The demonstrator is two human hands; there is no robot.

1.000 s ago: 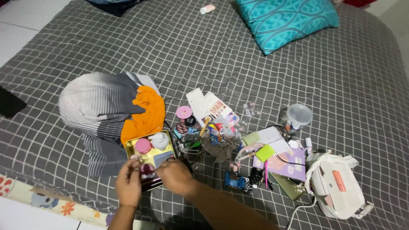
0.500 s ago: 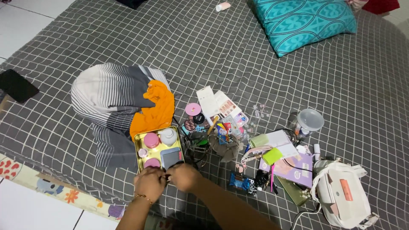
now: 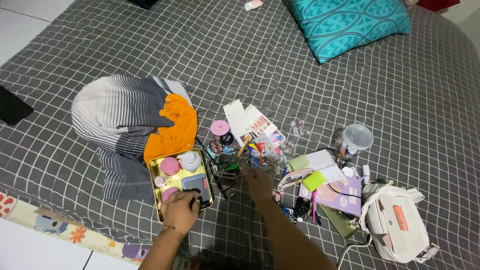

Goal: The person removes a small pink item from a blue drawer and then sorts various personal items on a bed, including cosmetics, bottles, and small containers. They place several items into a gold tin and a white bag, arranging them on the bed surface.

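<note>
Biggest thing first: the grey checked bedcover (image 3: pixel 125 45) fills almost the whole view, everything sits on it. Teal pillow (image 3: pixel 350 22) lies at the top right, well apart from your hands. Striped grey and white cloth (image 3: pixel 112 120) is bunched at the left, with an orange cloth (image 3: pixel 175 130) on its right edge, touching the top corner of the gold tray (image 3: pixel 156 200). White bag (image 3: pixel 400 225) sits at the lower right, just beside a purple booklet (image 3: pixel 345 192) and a spread of small items. A clear jar with a lid (image 3: pixel 356 137) stands above them.

The gold tray is in front of you, left of centre. It holds a pink pot (image 3: pixel 170 165), a white bottle (image 3: pixel 190 161) just beside it, and a dark flat case (image 3: pixel 195 184) in the near right part.

Your left hand (image 3: pixel 181 211) rests on the near edge of the tray, fingers curled down onto the dark case, pinching something small and black at its near right corner; can't tell what it is. There's a thin gold bracelet on that wrist.

Your right hand (image 3: pixel 259 182) reaches out over the clutter just right of the tray, palm down, fingers close together near a tangle of dark small pieces (image 3: pixel 227 167). It's blurred, so can't tell whether it grips anything.

A round pink lid (image 3: pixel 219 128) lies above that tangle, beside some white cards (image 3: pixel 245 120)
</note>
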